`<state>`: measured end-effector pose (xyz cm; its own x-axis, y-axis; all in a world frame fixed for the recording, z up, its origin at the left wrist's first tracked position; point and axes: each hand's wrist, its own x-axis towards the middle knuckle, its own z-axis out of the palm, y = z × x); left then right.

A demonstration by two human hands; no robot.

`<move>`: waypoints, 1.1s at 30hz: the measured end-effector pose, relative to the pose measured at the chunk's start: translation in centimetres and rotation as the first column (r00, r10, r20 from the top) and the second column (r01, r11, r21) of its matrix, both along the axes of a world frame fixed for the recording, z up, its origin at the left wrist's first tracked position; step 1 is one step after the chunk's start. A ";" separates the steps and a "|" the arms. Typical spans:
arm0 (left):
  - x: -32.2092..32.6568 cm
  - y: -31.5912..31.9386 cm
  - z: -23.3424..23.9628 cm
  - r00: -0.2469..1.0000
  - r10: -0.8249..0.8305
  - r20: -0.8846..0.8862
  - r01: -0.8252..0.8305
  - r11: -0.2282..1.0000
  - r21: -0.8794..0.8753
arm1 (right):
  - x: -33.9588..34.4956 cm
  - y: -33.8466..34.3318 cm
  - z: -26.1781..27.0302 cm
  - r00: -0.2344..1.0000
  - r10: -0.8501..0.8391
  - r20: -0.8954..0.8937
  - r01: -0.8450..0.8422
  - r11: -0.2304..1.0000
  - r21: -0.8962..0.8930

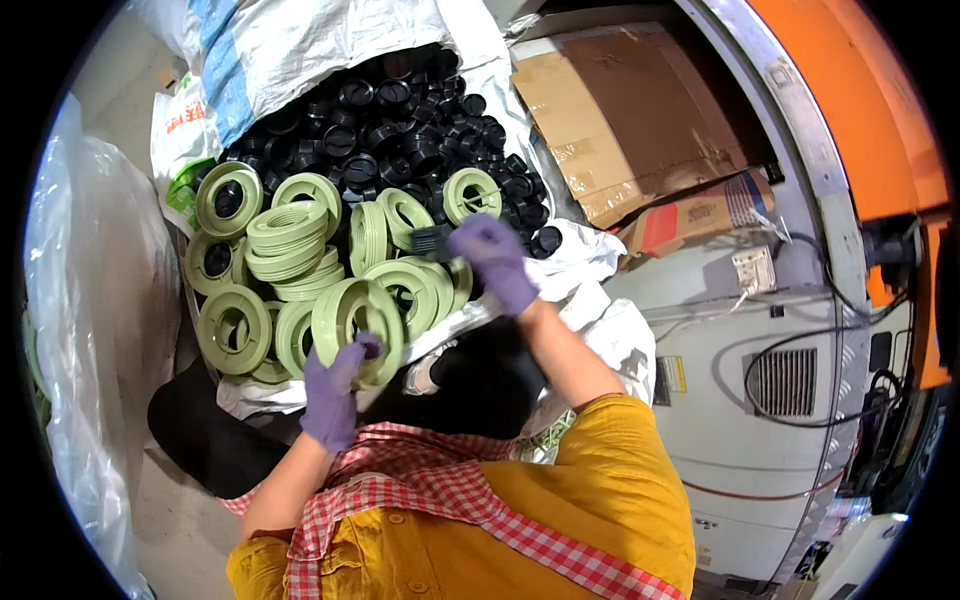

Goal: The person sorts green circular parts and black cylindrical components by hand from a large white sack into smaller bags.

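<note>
My left hand, in a purple glove, grips a pale green plastic ring by its lower edge, the thumb in its opening. My right hand, gloved alike, is closed around a black ribbed plastic part, blurred, that points left over the green rings. Several more green threaded rings lie and stand in a heap before me, some stacked. One ring lies just above my right hand. Behind them spreads a large pile of black round plastic caps; black caps also show inside two rings at the left.
A white woven sack lies around the pile. Clear plastic sheeting hangs at the left. At the right are flattened cardboard, a grey machine cabinet with a vent, a white socket block and loose black cables.
</note>
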<state>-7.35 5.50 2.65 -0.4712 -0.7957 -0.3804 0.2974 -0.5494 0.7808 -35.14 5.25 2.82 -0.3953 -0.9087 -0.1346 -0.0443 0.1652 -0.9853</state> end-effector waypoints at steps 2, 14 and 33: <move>-1.2 1.1 0.8 0.991 0.045 -0.125 -0.034 0.995 0.089 | 6.7 1.5 0.9 0.844 0.090 -0.529 -0.332 0.862 -0.383; 2.3 0.0 -0.9 0.846 0.100 0.524 0.257 0.784 -0.565 | 14.5 0.8 2.0 0.854 0.461 0.242 -0.442 0.887 -0.131; 2.2 1.1 -0.8 0.984 0.166 0.067 -0.113 0.866 -0.487 | 14.7 1.0 -0.3 0.974 0.197 -0.109 -0.220 0.934 -0.283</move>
